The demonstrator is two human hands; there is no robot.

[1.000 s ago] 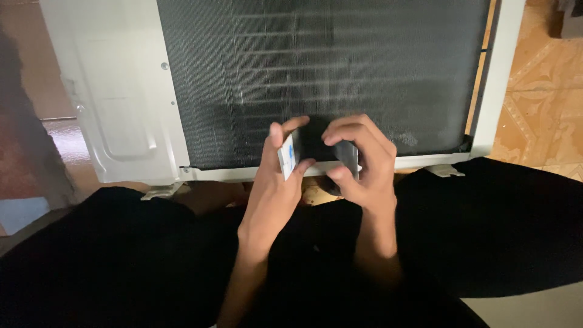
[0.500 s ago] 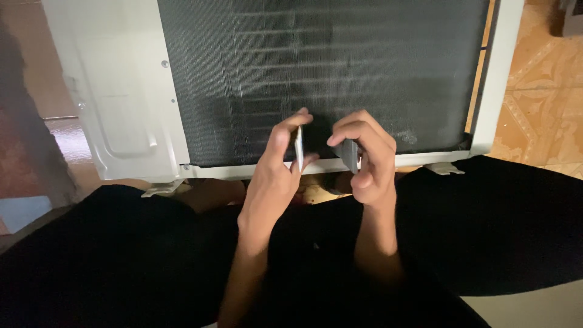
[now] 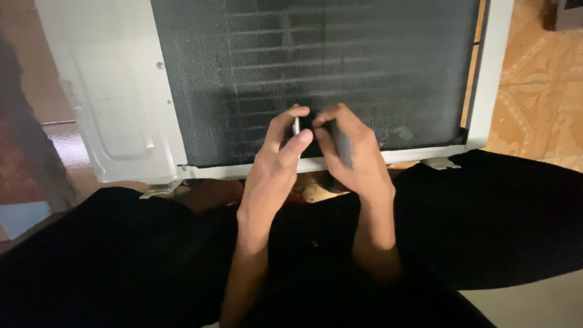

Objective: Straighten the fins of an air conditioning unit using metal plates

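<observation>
A white air-conditioner outdoor unit [image 3: 121, 121] stands in front of me, its dark finned coil [image 3: 340, 67] facing me. My left hand [image 3: 279, 158] pinches a small thin silvery piece [image 3: 296, 126] between thumb and fingers, seen edge-on. My right hand [image 3: 352, 158] grips a small dark grey object [image 3: 344, 146] held upright beside it. Both hands are close together, fingertips nearly touching, just in front of the lower middle of the coil. What the two small objects are I cannot make out.
My legs in black clothing [image 3: 121, 255] spread to both sides under my arms. The unit's small feet [image 3: 440, 163] rest on the floor. Orange patterned floor tiles [image 3: 540, 91] lie to the right, a dark reddish surface [image 3: 36, 152] to the left.
The silvery piece in my left hand has turned from flat-facing to edge-on. Both hands have risen slightly and come closer together in front of the coil.
</observation>
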